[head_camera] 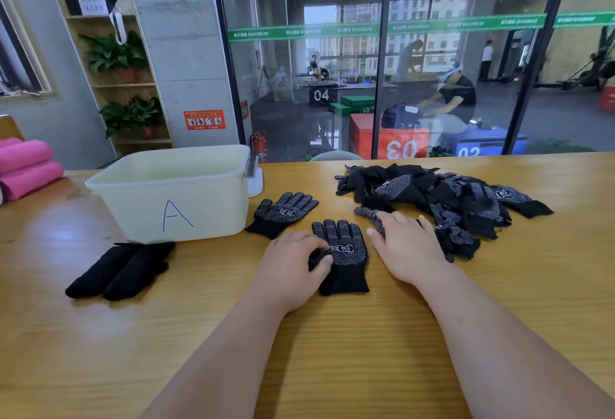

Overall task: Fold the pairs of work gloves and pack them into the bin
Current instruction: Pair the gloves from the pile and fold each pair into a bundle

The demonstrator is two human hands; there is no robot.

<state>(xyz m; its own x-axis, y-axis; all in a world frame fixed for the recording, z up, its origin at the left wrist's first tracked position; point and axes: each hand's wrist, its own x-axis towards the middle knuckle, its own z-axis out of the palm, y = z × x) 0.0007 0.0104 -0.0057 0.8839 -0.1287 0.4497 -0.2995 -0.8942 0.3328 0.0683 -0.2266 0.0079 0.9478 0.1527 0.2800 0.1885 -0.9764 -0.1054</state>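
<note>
A black dotted work glove (346,252) lies flat, palm up, on the wooden table right in front of me. My left hand (293,269) rests on its left edge, fingers bent over the thumb side. My right hand (409,249) lies flat and open on the table to the right of it, fingertips touching a glove at the edge of a heap of black gloves (449,199). A second single glove (283,214) lies beside the pale plastic bin (173,192) marked "A". A folded black pair (119,270) lies in front of the bin.
Pink rolled mats (26,169) sit at the table's far left. A glass wall runs behind the table's far edge, with a shelf of potted plants (123,62) at the back left. The inside of the bin is not visible.
</note>
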